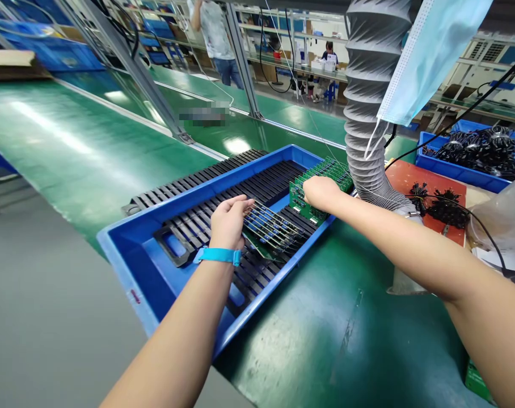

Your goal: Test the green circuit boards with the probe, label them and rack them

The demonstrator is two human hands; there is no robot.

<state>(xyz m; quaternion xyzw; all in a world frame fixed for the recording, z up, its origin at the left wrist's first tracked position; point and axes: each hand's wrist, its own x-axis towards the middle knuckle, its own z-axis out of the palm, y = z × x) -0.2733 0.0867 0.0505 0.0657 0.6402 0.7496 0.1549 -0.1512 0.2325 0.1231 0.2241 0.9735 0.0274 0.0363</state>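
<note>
My left hand (228, 222), with a turquoise band at its wrist, is closed on the near end of several green circuit boards (274, 228) seen edge-on. These boards are over a black slotted rack (185, 232) inside a blue plastic bin (130, 277). Further right, my right hand (322, 192) is closed at the top of another row of green circuit boards (300, 199), which stand upright at the bin's far right side. Its fingertips are largely hidden, so how many boards it grips cannot be made out.
Another black slotted rack (198, 175) lies along the bin's far side on the green bench (308, 306). A grey ribbed duct (370, 102) and a hanging face mask (427, 62) are at right. Behind them, a blue bin (465, 165) holds black cables. A person (218, 34) stands beyond.
</note>
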